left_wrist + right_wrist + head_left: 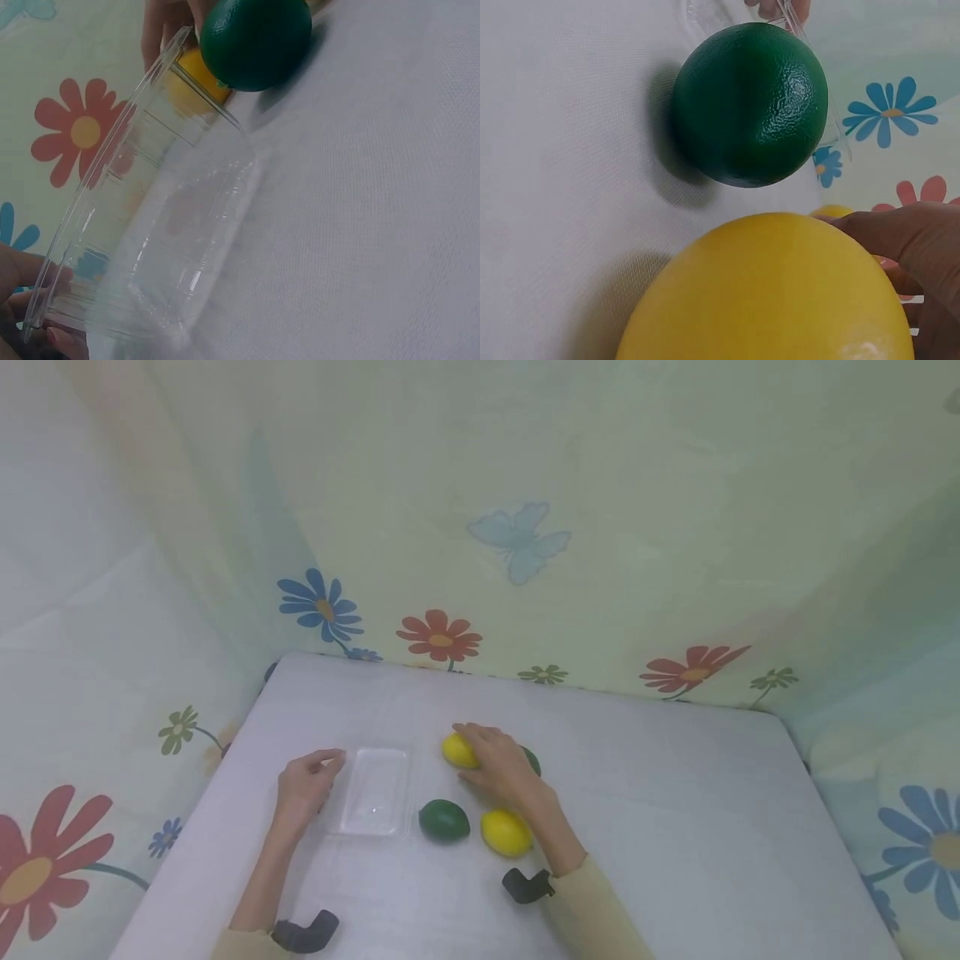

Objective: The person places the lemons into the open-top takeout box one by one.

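My left hand (303, 785) pinches the left rim of a clear plastic container (375, 792); its fingers (56, 274) show on either side of that rim in the left wrist view. To the right of the container, my right hand (498, 766) reaches over the far yellow lemon (457, 749), with the thumb on its near side and the other fingers over its top. Most of that lemon is hidden in the right wrist view. A green lime (444, 821) and a second yellow lemon (506, 832) lie nearer to me.
Another green lime (532, 761) shows partly behind my right hand. Everything rests on a white-covered table (675, 827). Flower-printed curtains (600, 568) stand along its back and sides. A black strap mount (527, 886) sits at each wrist.
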A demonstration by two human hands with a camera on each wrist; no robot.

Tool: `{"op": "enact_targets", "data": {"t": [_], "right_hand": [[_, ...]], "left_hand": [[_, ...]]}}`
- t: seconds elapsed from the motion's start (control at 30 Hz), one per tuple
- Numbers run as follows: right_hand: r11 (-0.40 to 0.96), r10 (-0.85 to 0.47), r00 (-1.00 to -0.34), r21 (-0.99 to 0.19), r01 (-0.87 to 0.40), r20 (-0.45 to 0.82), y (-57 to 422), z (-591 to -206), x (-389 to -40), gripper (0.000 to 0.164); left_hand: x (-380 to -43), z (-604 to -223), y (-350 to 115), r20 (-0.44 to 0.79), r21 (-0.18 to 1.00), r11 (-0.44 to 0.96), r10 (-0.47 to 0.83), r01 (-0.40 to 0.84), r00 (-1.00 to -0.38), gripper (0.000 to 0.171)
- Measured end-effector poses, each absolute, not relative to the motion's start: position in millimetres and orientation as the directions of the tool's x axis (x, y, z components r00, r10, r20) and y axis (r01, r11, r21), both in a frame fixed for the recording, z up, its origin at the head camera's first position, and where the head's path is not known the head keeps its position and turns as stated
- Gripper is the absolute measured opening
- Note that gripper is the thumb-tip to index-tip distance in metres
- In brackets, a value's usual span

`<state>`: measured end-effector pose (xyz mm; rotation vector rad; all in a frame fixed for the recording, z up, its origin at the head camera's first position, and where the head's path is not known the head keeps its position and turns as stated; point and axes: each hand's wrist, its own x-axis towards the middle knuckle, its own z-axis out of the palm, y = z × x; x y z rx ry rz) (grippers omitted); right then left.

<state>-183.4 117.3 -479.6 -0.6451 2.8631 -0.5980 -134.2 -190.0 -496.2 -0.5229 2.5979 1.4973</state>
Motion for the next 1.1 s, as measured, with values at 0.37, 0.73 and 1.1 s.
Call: {"op": "enact_targets", "data": {"t": [0.37, 0.73, 1.1], "right_hand": [[0.819, -0.468, -0.883, -0.391, -0.420, -0.032, 116.8, -483.5, -184.1, 0.061], [0.813, -0.482, -0.876, -0.371, -0.449, 0.005, 117.9, -482.5, -182.6, 0.058], [0.813, -0.474, -0.880, -0.379, -0.443, 0.011, 119.2, -484.3, -181.6, 0.059]], "left_hand": [[-131.6, -497.5, -191.2, -0.238, 0.827, 0.456, -0.246, -0.329, -0.939, 0.046], [-131.4, -499.2, -191.8, -0.245, 0.832, 0.445, -0.241, -0.331, -0.939, 0.045], [-131.2, -499.8, -191.9, -0.247, 0.836, 0.435, -0.245, -0.334, -0.938, 0.047]]}}
